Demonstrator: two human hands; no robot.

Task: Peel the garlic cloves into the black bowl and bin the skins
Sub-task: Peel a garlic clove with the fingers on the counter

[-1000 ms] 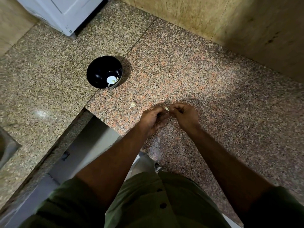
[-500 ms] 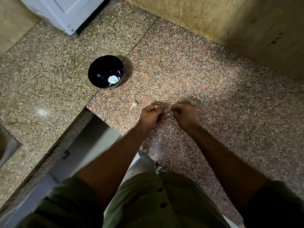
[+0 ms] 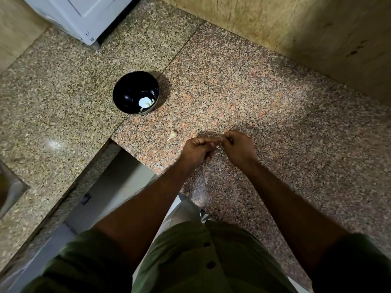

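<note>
Garlic clove [image 3: 218, 147] is right in the middle of things, pinched between both hands just above the granite counter [image 3: 285, 127]. Only a tiny pale sliver of it peeks out where the fingertips meet, so I can't tell how much skin is on it. The left hand [image 3: 197, 150] has its fingers curled in tight around it from one side, and the right hand [image 3: 238, 148] is curled the same way from the other, the two hands touching at the fingertips.

Just to the left of that grip, a bit further from the person, a second garlic clove [image 3: 172, 135] lies loose on the counter, skin on, with a little tail sticking out. Not touching anything.

Further out the same way, up and left of the hands, sits the black bowl [image 3: 127, 92], well apart from the grip. There's some pale stuff [image 3: 145, 103] in the bottom near its right wall, looks like peeled garlic, but honestly it's too small to say for sure.

Past the bowl at the far corner is a white appliance [image 3: 84, 15] standing on the counter. A tan wall [image 3: 296, 28] runs behind the counter beyond the hands. Down near the camera is a green shirt [image 3: 190, 261], below both forearms.
</note>
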